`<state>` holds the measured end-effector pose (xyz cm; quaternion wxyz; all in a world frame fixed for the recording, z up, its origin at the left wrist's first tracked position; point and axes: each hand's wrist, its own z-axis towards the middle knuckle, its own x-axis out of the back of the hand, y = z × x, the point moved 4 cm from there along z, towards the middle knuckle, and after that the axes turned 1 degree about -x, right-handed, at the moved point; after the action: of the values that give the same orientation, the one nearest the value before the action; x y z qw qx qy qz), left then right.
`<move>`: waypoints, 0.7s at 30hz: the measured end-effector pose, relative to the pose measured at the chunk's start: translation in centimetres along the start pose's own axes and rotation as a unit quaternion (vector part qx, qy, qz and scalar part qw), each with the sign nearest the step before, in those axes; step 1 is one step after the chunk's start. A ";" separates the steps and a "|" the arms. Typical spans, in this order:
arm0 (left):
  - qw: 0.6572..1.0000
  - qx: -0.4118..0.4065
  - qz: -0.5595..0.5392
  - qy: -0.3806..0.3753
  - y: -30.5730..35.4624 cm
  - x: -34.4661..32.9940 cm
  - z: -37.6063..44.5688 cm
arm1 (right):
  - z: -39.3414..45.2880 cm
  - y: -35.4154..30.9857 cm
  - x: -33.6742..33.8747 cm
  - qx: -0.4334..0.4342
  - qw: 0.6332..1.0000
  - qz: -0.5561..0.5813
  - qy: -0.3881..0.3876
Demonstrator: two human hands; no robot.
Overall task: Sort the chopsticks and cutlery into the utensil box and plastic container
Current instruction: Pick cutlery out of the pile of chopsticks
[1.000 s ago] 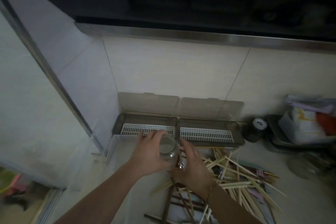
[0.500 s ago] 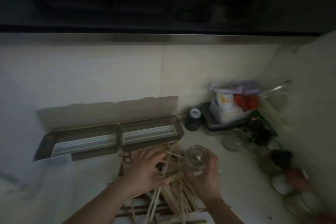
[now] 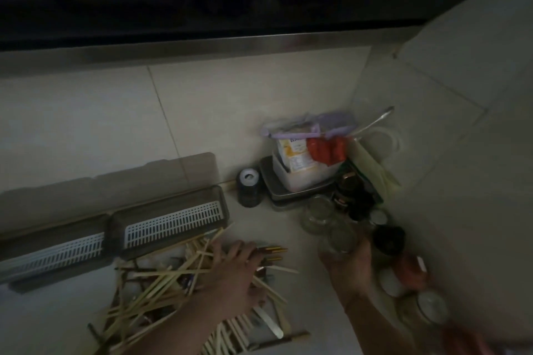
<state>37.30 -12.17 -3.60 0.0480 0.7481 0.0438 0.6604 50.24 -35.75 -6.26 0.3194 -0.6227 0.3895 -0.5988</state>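
A loose pile of pale wooden chopsticks (image 3: 161, 282), mixed with darker ones and some cutlery, lies on the dim counter. My left hand (image 3: 236, 271) rests flat on the right part of the pile with its fingers spread. Behind the pile stand two grey utensil boxes (image 3: 173, 219) with white slotted trays and their lids raised. My right hand (image 3: 350, 265) grips a clear glass jar (image 3: 339, 239) low over the counter, right beside other jars at the right.
Against the back wall are a dark tin (image 3: 248, 187), a metal tray carrying a white tub and packets (image 3: 302, 170), and a second empty glass jar (image 3: 318, 212). Dark bottles, lids and small jars (image 3: 403, 277) crowd the right corner by the side wall.
The view has swung right. My right hand has carried the glass jar from above the pile to the jars at the right. My left hand has slid right across the chopsticks.
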 end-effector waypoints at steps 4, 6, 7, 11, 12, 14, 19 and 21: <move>0.998 0.001 -0.002 0.070 0.0 -0.5 0.4 | 0.8 0.3 -0.3 -0.013 1.000 0.021 0.009; 0.995 0.010 -0.007 0.102 -0.3 -0.3 0.3 | 0.9 0.2 -0.4 -0.003 1.000 0.026 0.014; 0.994 0.014 -0.007 0.110 -0.5 -0.3 0.0 | 0.9 0.1 -0.4 -0.004 1.000 0.029 0.010; 0.994 0.030 -0.003 0.103 -2.1 -0.8 -1.5 | -0.9 -0.7 -0.3 0.010 0.999 0.022 0.028; 0.994 0.039 -0.011 0.099 -2.7 -0.9 -2.1 | -1.8 -0.5 -0.3 0.015 0.999 0.010 0.034; 0.993 0.064 -0.028 0.093 -4.0 -0.9 -3.5 | -4.1 0.0 0.2 -0.024 0.998 -0.053 0.038; 0.987 0.113 -0.071 0.091 -7.4 -0.6 -8.0 | -9.0 -0.4 -3.7 0.140 0.973 -0.180 -0.040; 0.989 0.125 -0.048 0.068 -8.4 -0.9 -9.9 | -9.8 -2.3 -6.5 0.147 0.947 -0.250 -0.138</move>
<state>27.34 -3.80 -4.33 -0.0174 0.6988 0.1656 0.6956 40.84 -28.27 -6.73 0.2979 -0.7231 0.0810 -0.6179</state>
